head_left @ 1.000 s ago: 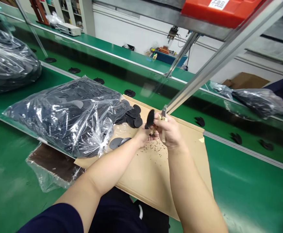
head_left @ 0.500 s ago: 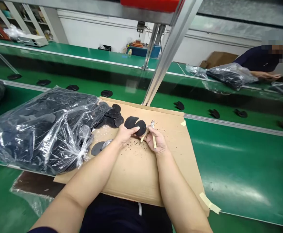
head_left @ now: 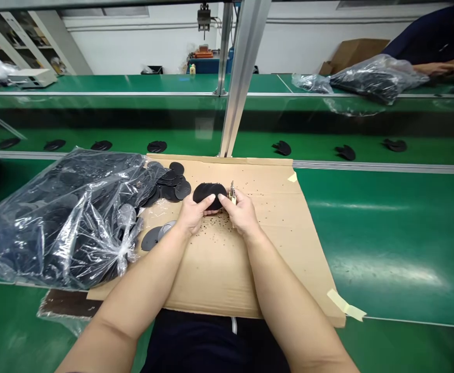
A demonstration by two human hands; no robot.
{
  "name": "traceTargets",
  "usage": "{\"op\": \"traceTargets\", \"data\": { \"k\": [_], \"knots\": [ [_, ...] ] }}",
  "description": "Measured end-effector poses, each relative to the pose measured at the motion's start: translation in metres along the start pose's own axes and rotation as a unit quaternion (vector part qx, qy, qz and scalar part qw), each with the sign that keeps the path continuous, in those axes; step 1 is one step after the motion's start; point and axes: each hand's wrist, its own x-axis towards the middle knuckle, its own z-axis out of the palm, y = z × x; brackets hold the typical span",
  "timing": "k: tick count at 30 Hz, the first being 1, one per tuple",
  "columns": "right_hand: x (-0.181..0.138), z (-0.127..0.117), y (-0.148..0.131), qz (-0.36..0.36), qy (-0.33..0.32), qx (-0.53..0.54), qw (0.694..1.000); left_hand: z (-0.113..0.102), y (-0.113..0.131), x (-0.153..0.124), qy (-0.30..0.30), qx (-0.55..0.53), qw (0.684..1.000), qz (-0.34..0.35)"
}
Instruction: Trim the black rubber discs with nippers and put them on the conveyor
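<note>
My left hand (head_left: 194, 212) is closed on a flat black round part (head_left: 208, 192), held just above a sheet of brown cardboard (head_left: 281, 243). My right hand (head_left: 241, 211) is closed on a small metal-tipped tool with pale handles (head_left: 232, 192), its tip at the part's right edge. Small dark specks (head_left: 219, 224) lie scattered on the cardboard under my hands. A loose pile of the same black parts (head_left: 172, 184) sits just left of them, spilling from a clear plastic bag (head_left: 64, 217).
A single grey part (head_left: 155, 237) lies on the cardboard near my left wrist. Black parts (head_left: 283, 147) ride on the green conveyor (head_left: 367, 147) beyond a slanted aluminium post (head_left: 240, 77). Across the belt at the far right, another person's hands (head_left: 440, 67) rest by another bag (head_left: 374, 77).
The view has tilted up and swung right. My hands have lowered the black part from an upright hold toward the cardboard, and the tool has closed in on its right edge.
</note>
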Motion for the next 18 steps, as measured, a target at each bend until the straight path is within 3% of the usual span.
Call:
{"op": "traceTargets", "data": {
  "k": [12,18],
  "knots": [
    [-0.0023,-0.0046,-0.0044,-0.009,-0.041,-0.008,0.999,0.0004,0.0039,-0.0046,-0.025,-0.022,0.999,0.032],
    [-0.0032,-0.0009,-0.0041,-0.006,-0.016,0.039,0.999,0.0015,0.0044,-0.0069,-0.048,-0.025,0.998,0.010]
  ]
}}
